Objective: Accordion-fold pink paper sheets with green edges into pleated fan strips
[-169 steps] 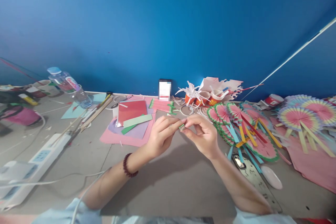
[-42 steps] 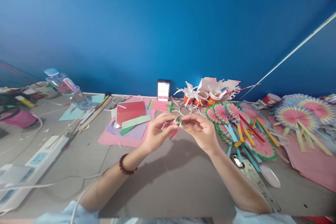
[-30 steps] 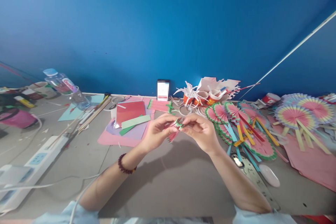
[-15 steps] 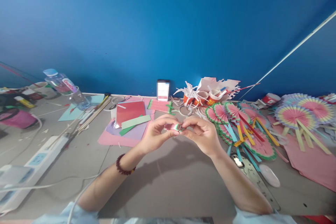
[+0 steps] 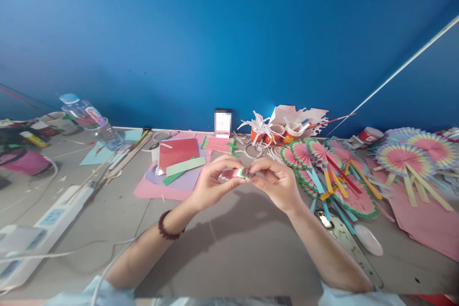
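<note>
A small stack of pleated paper [image 5: 234, 173], pink with a green and white edge, is held above the table between both hands. My left hand [image 5: 214, 180] grips its left part between thumb and fingers. At the green-edged end, the thumb and fingertips of my right hand [image 5: 274, 181] pinch it. The inner faces of the folds are partly hidden by my fingers. Beyond my hands lies a row of pink folded strips with green ends [image 5: 217, 144]. Finished pink and green pleated paper fans [image 5: 355, 198] are piled to the right of my right hand.
Left of centre are coloured sheets with a red packet [image 5: 178, 153]. A leaning plastic bottle [image 5: 84, 114] and a white power strip [image 5: 46, 229] are at the left. Red paper cups [image 5: 292, 134] and a phone [image 5: 223, 123] stand by the blue wall. A white mouse [image 5: 368, 239] lies right.
My fingers have shifted slightly on the pleated paper, and its green and white edge is turned a little differently. Everything else stays in place.
</note>
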Motion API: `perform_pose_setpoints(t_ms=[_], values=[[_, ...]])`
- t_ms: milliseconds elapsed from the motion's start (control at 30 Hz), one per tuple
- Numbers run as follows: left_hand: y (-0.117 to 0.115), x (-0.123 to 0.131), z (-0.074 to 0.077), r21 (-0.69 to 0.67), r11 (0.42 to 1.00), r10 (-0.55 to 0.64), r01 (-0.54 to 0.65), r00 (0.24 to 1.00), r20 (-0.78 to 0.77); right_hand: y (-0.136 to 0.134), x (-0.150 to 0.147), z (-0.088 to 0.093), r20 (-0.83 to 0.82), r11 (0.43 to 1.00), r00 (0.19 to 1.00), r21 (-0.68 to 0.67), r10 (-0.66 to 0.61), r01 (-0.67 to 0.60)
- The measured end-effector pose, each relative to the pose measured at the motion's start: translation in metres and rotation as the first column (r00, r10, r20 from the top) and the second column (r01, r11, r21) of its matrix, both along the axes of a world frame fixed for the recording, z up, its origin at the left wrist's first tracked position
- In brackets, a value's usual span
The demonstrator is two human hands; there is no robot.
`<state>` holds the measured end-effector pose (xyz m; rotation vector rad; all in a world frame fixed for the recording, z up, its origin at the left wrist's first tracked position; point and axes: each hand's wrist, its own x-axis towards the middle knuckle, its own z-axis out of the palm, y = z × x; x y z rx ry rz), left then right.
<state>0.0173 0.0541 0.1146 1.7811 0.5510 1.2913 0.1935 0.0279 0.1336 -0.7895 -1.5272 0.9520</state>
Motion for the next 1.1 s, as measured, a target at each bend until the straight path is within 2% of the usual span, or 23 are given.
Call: perform_pose_setpoints(t_ms=[200, 567, 767, 933, 1100], values=[[0.001, 0.001, -0.003, -0.011, 0.999, 0.049, -0.049, 0.998, 0.027, 0.001, -0.001, -0.004, 0.012, 0.997, 0.997, 0.019, -0.080, 0.079], [0.002, 0.002, -0.005, -0.012, 0.995, 0.094, -0.094, 0.995, 0.021, 0.003, 0.000, -0.004, 0.054, 0.998, 0.997, 0.023, -0.052, 0.050], [0.002, 0.003, -0.005, -0.054, 0.994, 0.100, -0.096, 0.992, 0.077, 0.005, 0.002, -0.004, 0.082, 0.998, 0.995, 0.013, -0.060, 0.059], [0.003, 0.003, -0.007, -0.118, 0.979, 0.176, -0.166, 0.980, 0.088, 0.009, 0.008, -0.001, 0.064, 0.994, 0.995, -0.069, -0.079, 0.083], [0.005, 0.003, -0.001, -0.229, 0.966, 0.131, -0.124, 0.991, 0.016, 0.016, 0.012, -0.004, 0.043, 0.987, 0.998, -0.152, -0.046, 0.052]])
